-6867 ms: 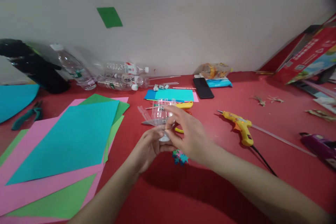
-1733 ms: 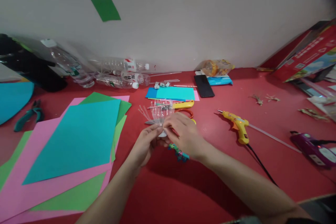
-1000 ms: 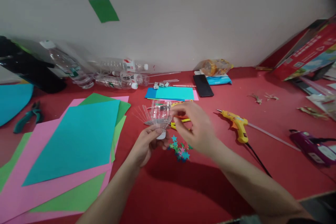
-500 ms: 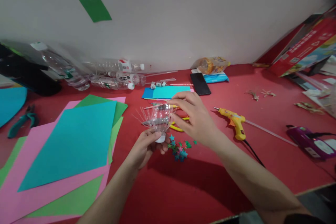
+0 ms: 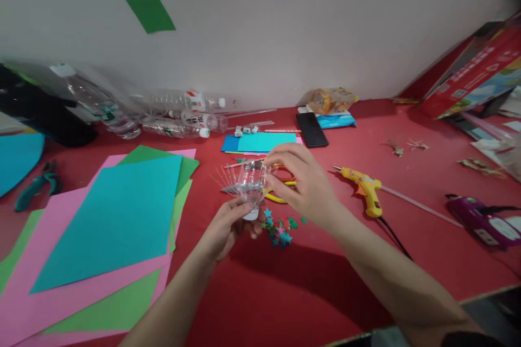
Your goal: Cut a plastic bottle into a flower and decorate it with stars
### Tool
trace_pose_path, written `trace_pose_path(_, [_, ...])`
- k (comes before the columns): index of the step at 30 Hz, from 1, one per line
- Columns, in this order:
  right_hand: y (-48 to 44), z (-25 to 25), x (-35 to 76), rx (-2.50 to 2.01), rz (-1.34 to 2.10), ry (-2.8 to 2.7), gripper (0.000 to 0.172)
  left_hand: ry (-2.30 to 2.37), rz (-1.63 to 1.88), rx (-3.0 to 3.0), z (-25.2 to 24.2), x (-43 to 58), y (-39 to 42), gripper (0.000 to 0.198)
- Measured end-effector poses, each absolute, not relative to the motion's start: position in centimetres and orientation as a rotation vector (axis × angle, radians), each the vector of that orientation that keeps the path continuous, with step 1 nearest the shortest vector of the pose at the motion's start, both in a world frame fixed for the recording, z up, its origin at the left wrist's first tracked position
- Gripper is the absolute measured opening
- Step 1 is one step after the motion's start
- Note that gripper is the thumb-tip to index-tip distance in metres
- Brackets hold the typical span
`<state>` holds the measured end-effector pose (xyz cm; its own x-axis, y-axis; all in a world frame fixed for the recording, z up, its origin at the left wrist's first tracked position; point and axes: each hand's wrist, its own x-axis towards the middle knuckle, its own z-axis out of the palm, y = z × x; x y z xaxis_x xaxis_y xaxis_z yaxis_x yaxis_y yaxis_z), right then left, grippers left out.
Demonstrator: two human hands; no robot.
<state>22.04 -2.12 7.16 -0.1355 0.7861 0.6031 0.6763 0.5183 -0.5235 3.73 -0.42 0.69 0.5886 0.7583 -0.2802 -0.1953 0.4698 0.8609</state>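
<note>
A clear plastic bottle top (image 5: 251,181), its wall cut into thin strips that splay outward, is held in the air with its white cap (image 5: 251,214) pointing down. My left hand (image 5: 234,226) grips it around the cap and neck. Fingers and thumb of my right hand (image 5: 299,184) are closed on strips at its right side; the exact fingertip contact is hard to see. Behind the bottle top lie scissors with yellow handles (image 5: 277,198), partly hidden. Just below the hands is a small pile of coloured star cutouts (image 5: 280,236).
Coloured sheets (image 5: 109,222) and teal pliers (image 5: 36,187) lie left. Several plastic bottles (image 5: 175,126) rest along the wall. Behind the hands are blue cards (image 5: 264,142) and a black phone (image 5: 312,130). A yellow glue gun (image 5: 364,187) with its cord and a purple device (image 5: 484,219) lie right.
Both hands keep their hold on the bottle top with hardly any movement. The whole view has shifted very slightly.
</note>
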Motion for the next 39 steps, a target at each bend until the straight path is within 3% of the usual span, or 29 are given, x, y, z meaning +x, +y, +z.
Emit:
trace_pose_path(7, [-2.25, 7.25, 22.03, -1.222, 0.247, -1.792, 0.007, 0.747, 0.645, 0.866, 0.52, 3.83, -0.43, 0.025])
trace_pose_path(13, [-1.95, 7.14, 22.27, -1.292, 0.182, -1.833, 0.016, 0.761, 0.626, 0.868, 0.30, 3.84, -0.42, 0.023])
trace_pose_path(27, [-2.15, 7.23, 22.19, -1.225, 0.093, -1.874, 0.010, 0.805, 0.617, 0.862, 0.50, 4.00, -0.35, 0.026])
trace_pose_path(39, [-2.51, 6.83, 21.62, -1.248, 0.616, -1.676, 0.007, 0.716, 0.561, 0.708, 0.53, 3.47, -0.40, 0.031])
